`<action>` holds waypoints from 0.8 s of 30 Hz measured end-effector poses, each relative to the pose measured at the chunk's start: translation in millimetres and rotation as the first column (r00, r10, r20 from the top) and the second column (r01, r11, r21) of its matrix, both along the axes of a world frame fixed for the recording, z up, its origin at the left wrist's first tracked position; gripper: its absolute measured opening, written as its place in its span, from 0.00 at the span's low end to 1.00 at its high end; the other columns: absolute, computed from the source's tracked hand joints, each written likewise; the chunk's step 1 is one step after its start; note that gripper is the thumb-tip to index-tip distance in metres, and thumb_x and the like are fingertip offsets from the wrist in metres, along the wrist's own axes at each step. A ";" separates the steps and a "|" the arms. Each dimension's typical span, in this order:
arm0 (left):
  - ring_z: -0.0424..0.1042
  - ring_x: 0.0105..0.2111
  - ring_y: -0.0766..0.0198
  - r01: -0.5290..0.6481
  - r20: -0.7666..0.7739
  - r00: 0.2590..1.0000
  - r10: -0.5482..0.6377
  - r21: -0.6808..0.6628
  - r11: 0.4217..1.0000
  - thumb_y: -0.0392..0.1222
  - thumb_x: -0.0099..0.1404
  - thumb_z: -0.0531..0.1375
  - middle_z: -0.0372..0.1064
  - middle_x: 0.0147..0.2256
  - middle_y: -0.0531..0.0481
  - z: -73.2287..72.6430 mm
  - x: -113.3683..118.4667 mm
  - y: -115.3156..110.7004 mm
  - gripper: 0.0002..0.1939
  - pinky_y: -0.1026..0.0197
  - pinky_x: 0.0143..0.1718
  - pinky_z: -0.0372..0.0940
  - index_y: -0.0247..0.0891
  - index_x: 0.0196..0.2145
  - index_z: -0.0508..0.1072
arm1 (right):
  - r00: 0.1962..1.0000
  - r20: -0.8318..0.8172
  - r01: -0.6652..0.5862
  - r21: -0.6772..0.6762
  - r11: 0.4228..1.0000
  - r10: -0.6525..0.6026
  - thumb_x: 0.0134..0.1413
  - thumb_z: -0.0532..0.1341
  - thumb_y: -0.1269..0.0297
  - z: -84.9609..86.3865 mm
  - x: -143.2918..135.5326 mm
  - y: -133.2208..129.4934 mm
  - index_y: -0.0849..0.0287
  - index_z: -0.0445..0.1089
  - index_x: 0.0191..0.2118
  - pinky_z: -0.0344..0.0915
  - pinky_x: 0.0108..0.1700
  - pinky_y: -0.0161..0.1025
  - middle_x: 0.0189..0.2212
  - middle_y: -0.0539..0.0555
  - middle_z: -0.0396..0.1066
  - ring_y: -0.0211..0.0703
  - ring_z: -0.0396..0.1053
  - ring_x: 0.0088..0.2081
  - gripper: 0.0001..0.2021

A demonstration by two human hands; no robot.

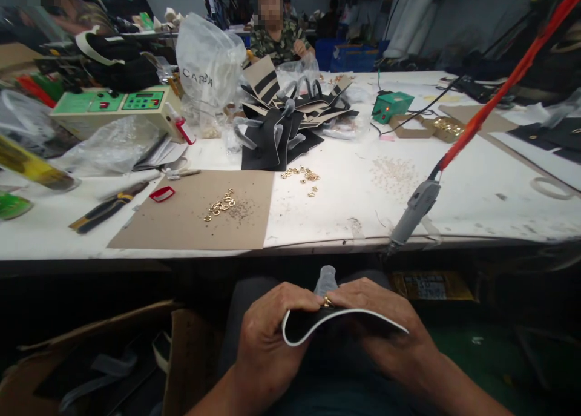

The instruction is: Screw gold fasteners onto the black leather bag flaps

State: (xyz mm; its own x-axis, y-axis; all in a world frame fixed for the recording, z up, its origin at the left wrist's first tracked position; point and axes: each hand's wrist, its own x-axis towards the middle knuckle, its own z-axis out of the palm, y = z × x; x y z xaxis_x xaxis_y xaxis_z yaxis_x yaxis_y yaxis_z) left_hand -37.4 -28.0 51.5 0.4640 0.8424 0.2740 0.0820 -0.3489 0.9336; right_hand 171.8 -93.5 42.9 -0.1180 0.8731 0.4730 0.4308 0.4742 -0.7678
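While the left hand (271, 331) and right hand (385, 322) curl round the sides of a bent black panel (297, 327) above the lap, their thumbs nearly meet at a gold fitting (327, 302) beside a plastic-wrapped strap (327, 277). The step looks like seating or adjusting that fitting; the next move probably calls for steady thumb pressure with the panel held firm. Ahead of the left hand, loose gold pieces (222, 206) lie on cardboard (158, 228) on the tabletop (338, 216)

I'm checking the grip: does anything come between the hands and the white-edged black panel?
Nothing visible does: the left hand and the right hand hold the black panel directly; a gold metal fitting shows between the hands.
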 end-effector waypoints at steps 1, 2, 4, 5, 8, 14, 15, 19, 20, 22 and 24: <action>0.80 0.34 0.59 -0.041 -0.043 0.998 0.038 -0.062 0.997 0.37 0.64 0.69 0.82 0.34 0.50 -1.2 2.4 3.5 0.02 0.60 0.38 0.73 0.44 0.35 0.81 | 0.999 0.000 0.052 -0.050 0.997 -0.052 0.66 0.62 0.74 -1.3 -2.4 3.5 0.50 0.77 0.55 0.75 0.45 0.39 0.41 0.51 0.82 0.44 0.80 0.40 0.17; 0.78 0.32 0.61 -0.087 -0.097 0.992 0.075 -0.121 0.989 0.39 0.64 0.69 0.81 0.32 0.51 -2.3 4.9 8.7 0.01 0.62 0.36 0.71 0.43 0.33 0.81 | 0.993 -0.001 0.113 -0.129 0.985 -0.114 0.66 0.62 0.71 -3.1 -4.4 7.9 0.52 0.79 0.49 0.75 0.40 0.37 0.36 0.50 0.82 0.43 0.79 0.35 0.11; 0.75 0.28 0.63 -0.164 -0.202 0.972 0.119 -0.226 0.960 0.41 0.62 0.69 0.78 0.28 0.53 -5.1 10.5 25.2 0.03 0.64 0.32 0.68 0.41 0.32 0.80 | 0.971 -0.021 0.220 -0.320 0.922 -0.239 0.66 0.64 0.63 -7.7 -6.7 20.7 0.55 0.81 0.37 0.71 0.29 0.34 0.27 0.48 0.79 0.42 0.76 0.27 0.08; 0.73 0.28 0.63 -0.186 -0.237 0.964 0.123 -0.266 0.946 0.42 0.61 0.70 0.76 0.28 0.54 -7.0 13.8 36.4 0.04 0.64 0.31 0.67 0.40 0.33 0.80 | 0.956 -0.041 0.249 -0.403 0.881 -0.290 0.64 0.65 0.60 -10.1 -6.3 29.6 0.57 0.80 0.33 0.69 0.27 0.34 0.25 0.48 0.78 0.42 0.75 0.26 0.10; 0.73 0.30 0.62 -0.176 -0.278 0.957 0.081 -0.336 0.925 0.42 0.58 0.70 0.76 0.29 0.54 -16.1 26.1 77.3 0.09 0.63 0.33 0.67 0.38 0.36 0.78 | 0.938 -0.078 0.238 -0.565 0.790 -0.338 0.61 0.66 0.57 -16.3 1.3 66.0 0.58 0.82 0.34 0.72 0.31 0.35 0.30 0.50 0.81 0.47 0.79 0.32 0.11; 0.77 0.33 0.58 -0.170 -0.354 0.935 0.031 -0.369 0.914 0.35 0.55 0.68 0.80 0.35 0.47 -39.2 57.2 146.8 0.15 0.62 0.33 0.69 0.34 0.41 0.76 | 0.926 0.220 0.374 -0.640 0.671 -0.307 0.57 0.67 0.62 -27.9 25.5 142.3 0.61 0.83 0.36 0.71 0.35 0.37 0.34 0.56 0.83 0.51 0.81 0.37 0.09; 0.77 0.33 0.57 -0.176 -0.381 0.924 0.029 -0.357 0.918 0.34 0.54 0.68 0.80 0.34 0.46 -41.5 61.3 153.6 0.14 0.61 0.32 0.68 0.34 0.40 0.77 | 0.922 0.243 0.386 -0.638 0.666 -0.301 0.56 0.67 0.63 -30.2 27.5 150.0 0.61 0.82 0.35 0.69 0.34 0.37 0.33 0.57 0.83 0.52 0.80 0.36 0.08; 0.78 0.36 0.51 -0.152 -0.473 0.881 0.005 -0.273 0.950 0.33 0.51 0.70 0.80 0.35 0.44 -43.3 69.1 168.8 0.16 0.58 0.35 0.70 0.33 0.40 0.78 | 0.914 0.289 0.406 -0.632 0.660 -0.285 0.53 0.68 0.64 -37.1 30.0 163.8 0.61 0.82 0.33 0.67 0.32 0.37 0.32 0.59 0.82 0.53 0.80 0.36 0.07; 0.79 0.39 0.50 -0.141 -0.490 0.871 0.003 -0.245 0.959 0.33 0.51 0.70 0.80 0.38 0.43 -42.2 68.7 169.8 0.20 0.56 0.38 0.71 0.33 0.44 0.77 | 0.913 0.293 0.408 -0.632 0.659 -0.284 0.53 0.68 0.64 -37.9 30.0 164.4 0.61 0.82 0.34 0.67 0.32 0.37 0.33 0.59 0.82 0.53 0.80 0.36 0.07; 0.77 0.49 0.45 -0.130 -0.516 0.856 0.024 -0.171 0.977 0.33 0.52 0.71 0.78 0.50 0.38 -39.3 65.6 168.3 0.33 0.51 0.50 0.71 0.33 0.56 0.73 | 0.912 0.297 0.411 -0.630 0.659 -0.284 0.54 0.67 0.64 -38.6 30.2 164.3 0.61 0.82 0.35 0.67 0.31 0.37 0.33 0.59 0.82 0.52 0.80 0.36 0.08; 0.69 0.61 0.41 -0.104 -0.550 0.829 0.105 0.032 0.994 0.35 0.55 0.71 0.69 0.62 0.34 -37.2 60.1 162.6 0.41 0.44 0.61 0.65 0.34 0.65 0.65 | 0.910 0.299 0.415 -0.619 0.667 -0.288 0.54 0.67 0.64 -38.5 30.2 163.8 0.61 0.82 0.34 0.67 0.30 0.36 0.32 0.58 0.82 0.51 0.80 0.35 0.07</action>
